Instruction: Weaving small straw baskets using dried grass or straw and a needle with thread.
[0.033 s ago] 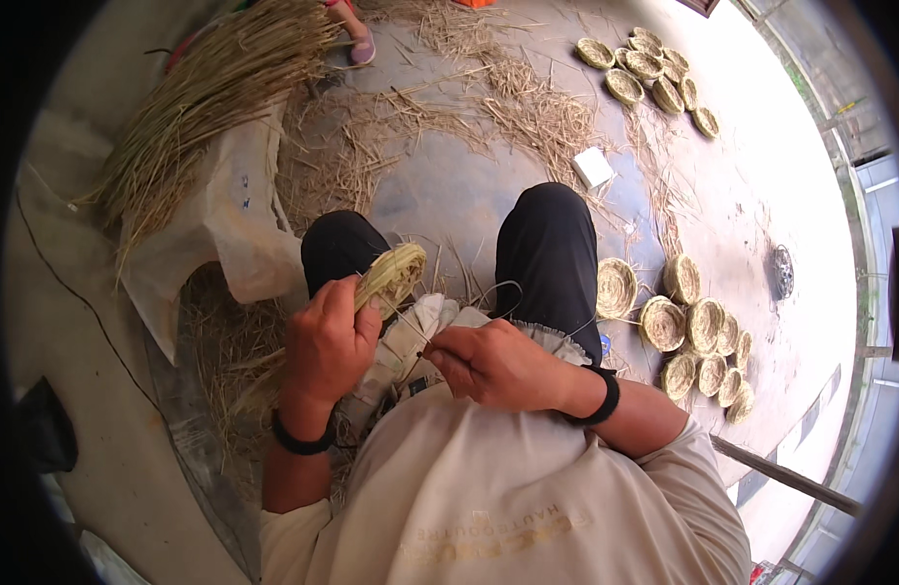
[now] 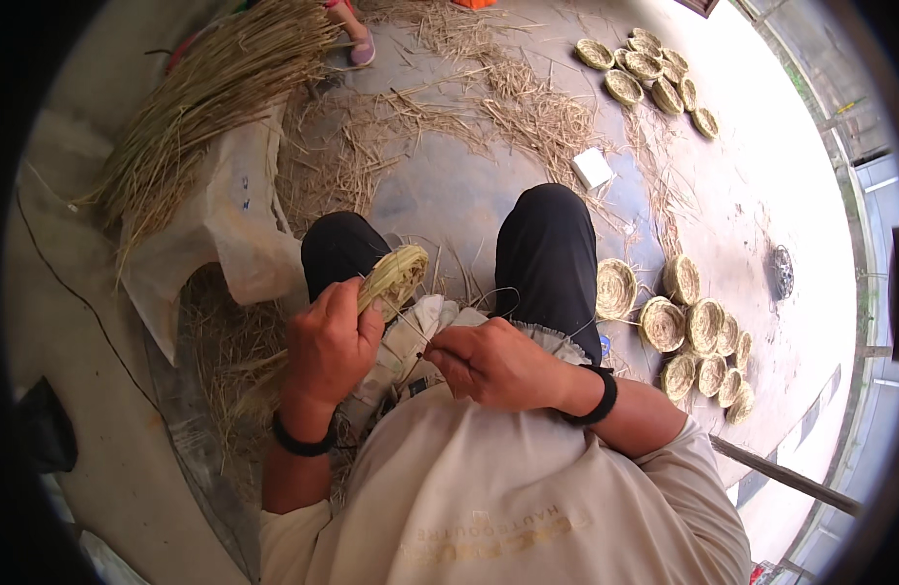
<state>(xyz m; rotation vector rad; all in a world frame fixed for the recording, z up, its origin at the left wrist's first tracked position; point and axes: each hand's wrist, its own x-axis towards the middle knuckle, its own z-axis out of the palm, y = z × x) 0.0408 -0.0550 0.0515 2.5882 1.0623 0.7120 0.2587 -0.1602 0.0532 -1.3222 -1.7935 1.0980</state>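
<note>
My left hand (image 2: 323, 341) is closed on a small straw basket (image 2: 395, 278), tilted above my left knee with its hollow side facing right. My thumb presses on its near rim. Beside it, my right hand (image 2: 488, 363) is closed in a pinch on a thin strand (image 2: 408, 320) that runs tautly up to the basket. A loose loop of thin cord (image 2: 508, 291) curves up near my right hand, over the lap. Whether a needle sits between the right fingertips is too small to tell.
Dry stalks (image 2: 225, 93) lie heaped on a cloth-covered stand (image 2: 250, 249) at the left. Finished-looking straw baskets (image 2: 661, 324) sit in groups on the right. Loose straw (image 2: 537, 112) and a white box (image 2: 593, 168) are on the floor. Another person's foot (image 2: 362, 47) shows at the far left.
The basket has shifted very slightly to the right in my left hand. The cord loop near my right hand has moved a little. My right hand is nearly still.
</note>
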